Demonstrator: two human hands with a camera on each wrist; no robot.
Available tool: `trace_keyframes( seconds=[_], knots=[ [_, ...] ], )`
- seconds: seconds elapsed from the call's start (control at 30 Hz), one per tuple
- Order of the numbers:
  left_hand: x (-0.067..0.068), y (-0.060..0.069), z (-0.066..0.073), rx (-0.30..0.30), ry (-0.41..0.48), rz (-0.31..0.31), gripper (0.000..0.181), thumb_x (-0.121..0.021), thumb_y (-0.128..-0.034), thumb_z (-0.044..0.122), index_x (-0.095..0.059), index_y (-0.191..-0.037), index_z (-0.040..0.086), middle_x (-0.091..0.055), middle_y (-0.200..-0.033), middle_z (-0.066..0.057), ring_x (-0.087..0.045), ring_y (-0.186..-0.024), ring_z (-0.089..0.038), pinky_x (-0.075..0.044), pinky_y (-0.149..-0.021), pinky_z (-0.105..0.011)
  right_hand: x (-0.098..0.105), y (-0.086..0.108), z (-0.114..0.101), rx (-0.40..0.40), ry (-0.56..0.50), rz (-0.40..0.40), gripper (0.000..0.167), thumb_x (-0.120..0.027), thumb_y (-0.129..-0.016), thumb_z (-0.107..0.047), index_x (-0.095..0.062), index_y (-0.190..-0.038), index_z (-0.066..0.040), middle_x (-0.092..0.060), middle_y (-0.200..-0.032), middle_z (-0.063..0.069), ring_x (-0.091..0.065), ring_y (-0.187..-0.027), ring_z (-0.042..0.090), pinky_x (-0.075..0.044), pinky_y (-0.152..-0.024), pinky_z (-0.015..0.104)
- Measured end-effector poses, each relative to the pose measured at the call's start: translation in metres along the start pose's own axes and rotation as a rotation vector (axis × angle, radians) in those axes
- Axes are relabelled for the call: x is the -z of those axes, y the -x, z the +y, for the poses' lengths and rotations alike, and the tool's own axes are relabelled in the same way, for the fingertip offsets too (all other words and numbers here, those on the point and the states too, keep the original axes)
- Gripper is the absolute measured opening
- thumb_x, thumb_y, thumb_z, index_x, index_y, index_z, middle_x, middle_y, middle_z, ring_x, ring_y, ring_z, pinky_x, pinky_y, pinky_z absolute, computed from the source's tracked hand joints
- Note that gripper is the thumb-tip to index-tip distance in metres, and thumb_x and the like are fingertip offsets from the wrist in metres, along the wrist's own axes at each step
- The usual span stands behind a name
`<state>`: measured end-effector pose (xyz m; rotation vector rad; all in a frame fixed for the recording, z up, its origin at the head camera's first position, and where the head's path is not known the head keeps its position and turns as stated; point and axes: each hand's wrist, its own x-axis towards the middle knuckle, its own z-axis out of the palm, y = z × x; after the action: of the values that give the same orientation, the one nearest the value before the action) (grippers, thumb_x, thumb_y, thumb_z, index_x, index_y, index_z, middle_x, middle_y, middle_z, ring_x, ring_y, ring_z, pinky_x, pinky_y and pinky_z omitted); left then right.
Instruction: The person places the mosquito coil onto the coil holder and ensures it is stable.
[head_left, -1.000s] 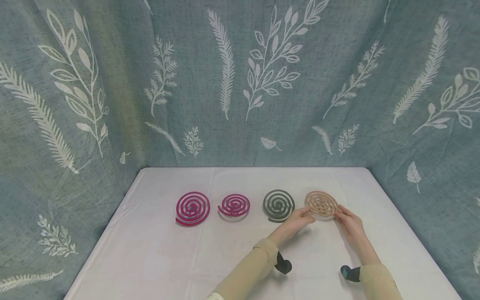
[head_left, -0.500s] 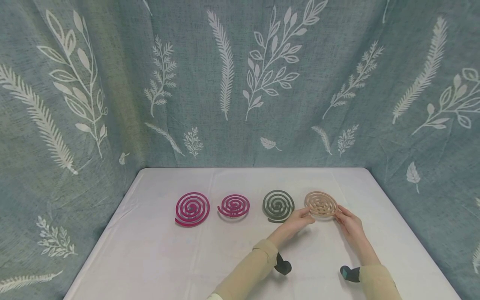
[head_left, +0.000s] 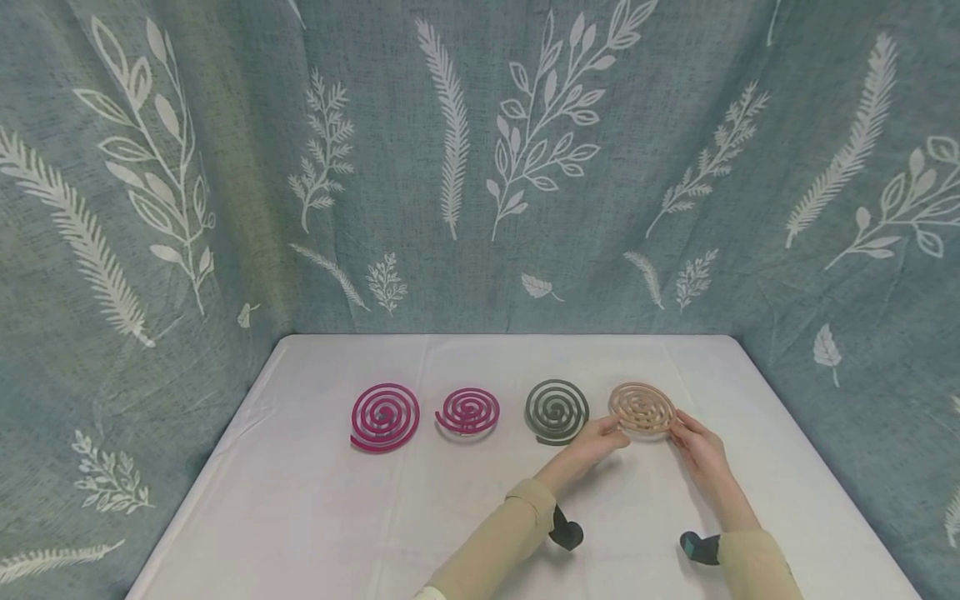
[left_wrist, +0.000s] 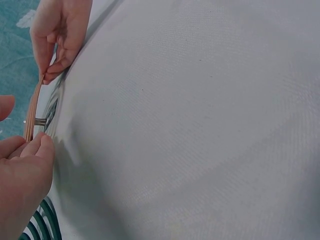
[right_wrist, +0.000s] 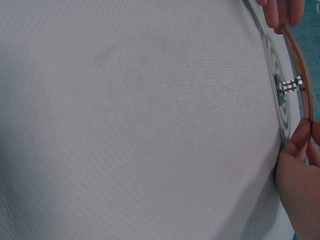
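In the head view, a tan mosquito coil [head_left: 642, 407] is at the right end of a row of coils. My left hand [head_left: 587, 451] pinches its near left edge, and my right hand [head_left: 705, 457] pinches its near right edge. Seen edge-on in the left wrist view, the tan coil [left_wrist: 33, 107] is raised off the table. A small metal stand [right_wrist: 290, 86] reaches from beneath to the middle of the coil in the right wrist view. A dark green coil [head_left: 557, 411] lies just left of my left hand.
Farther left are two magenta coils [head_left: 469, 409], the right one raised and tilted. A white cloth covers the table [head_left: 315, 517]. Blue-green leaf-patterned curtains [head_left: 480, 275] stand along its back and sides. A black wrist strap [head_left: 566, 529] hangs below each forearm.
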<state>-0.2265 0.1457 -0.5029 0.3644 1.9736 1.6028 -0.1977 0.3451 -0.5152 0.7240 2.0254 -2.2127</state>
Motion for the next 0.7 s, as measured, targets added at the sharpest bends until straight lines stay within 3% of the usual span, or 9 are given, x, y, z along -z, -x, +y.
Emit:
trace_keyframes(
  seconds=[0.7],
  knots=[
    [-0.0016,-0.0028,-0.0033,0.002,-0.012,0.014,0.055,-0.056,-0.0922,0.026,-0.041,-0.143,0.010,-0.045,-0.146,-0.009,-0.042,-0.134,-0.030,-0.034,-0.110,-0.048,0.0004,-0.0003,0.0003,-0.009,0.000,0.004,0.058,-0.040,-0.101,-0.013,-0.011,-0.151,-0.007,-0.012,-0.159,0.013,-0.021,-0.145,0.019,-0.025,-0.114,0.022]
  ],
)
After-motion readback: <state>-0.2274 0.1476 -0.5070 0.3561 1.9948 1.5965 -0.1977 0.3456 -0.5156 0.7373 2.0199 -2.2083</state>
